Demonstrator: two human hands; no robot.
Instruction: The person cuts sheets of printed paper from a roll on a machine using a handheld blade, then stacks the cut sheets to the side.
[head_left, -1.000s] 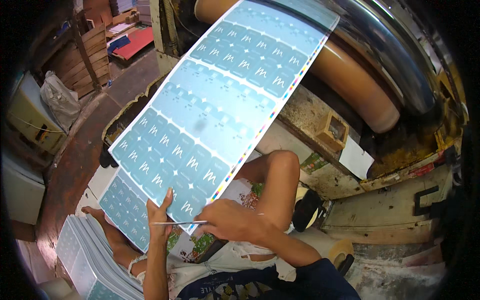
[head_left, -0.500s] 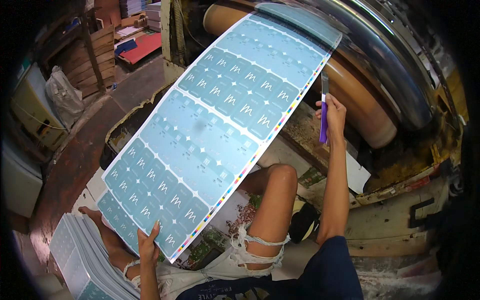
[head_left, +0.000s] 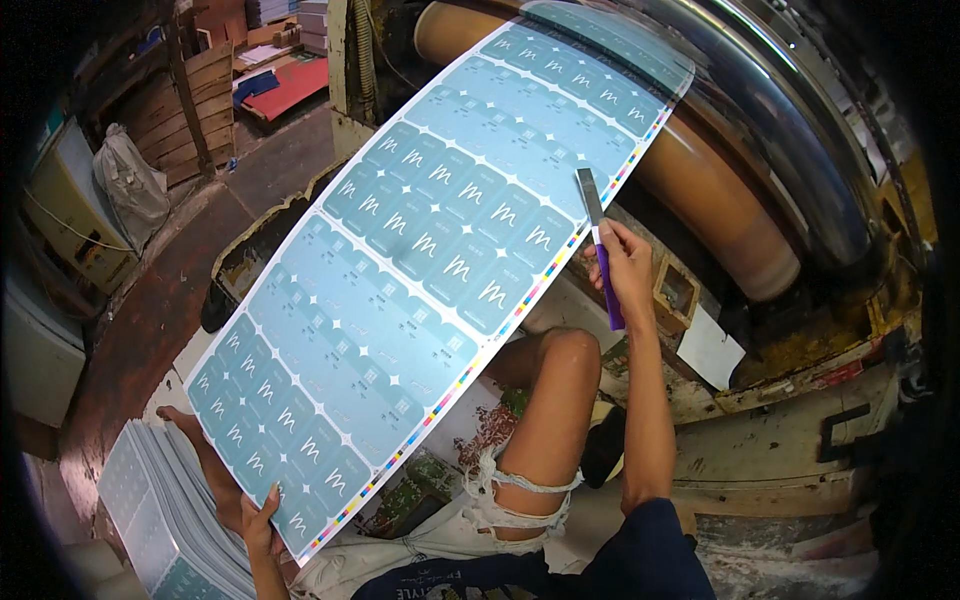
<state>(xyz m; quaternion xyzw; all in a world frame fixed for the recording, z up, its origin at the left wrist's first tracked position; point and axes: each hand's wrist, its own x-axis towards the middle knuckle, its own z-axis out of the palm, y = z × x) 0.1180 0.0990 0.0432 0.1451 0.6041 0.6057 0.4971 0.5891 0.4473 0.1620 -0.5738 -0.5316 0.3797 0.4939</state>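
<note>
Two hands are working a large printed sheet (head_left: 430, 270) of pale blue label panels, which is slanting from near left up to far right across the middle of the view. Most of the left hand (head_left: 258, 520) is lying hidden under the sheet's near corner; only fingers curled round the edge are showing, pinching it. The right hand (head_left: 622, 268) is closing round the purple handle of a flat-bladed scraper (head_left: 600, 250), whose grey blade is standing upright just beside the sheet's colour-bar edge; whether the blade is touching the paper is hard to tell. The sheet's far end is lying against a big brown roller (head_left: 710, 190) of a printing machine, and the join is being cut off by the picture's dark rim. A bent bare knee (head_left: 560, 370) is showing below the sheet, with frayed light shorts. At near left a stack of printed sheets (head_left: 170, 510) is sitting low, partly covered. The floor (head_left: 150, 320) is looking dark and worn; wooden pallets (head_left: 190, 110) and a grey sack (head_left: 128, 185) are standing far left, blurred by the lens.
</note>
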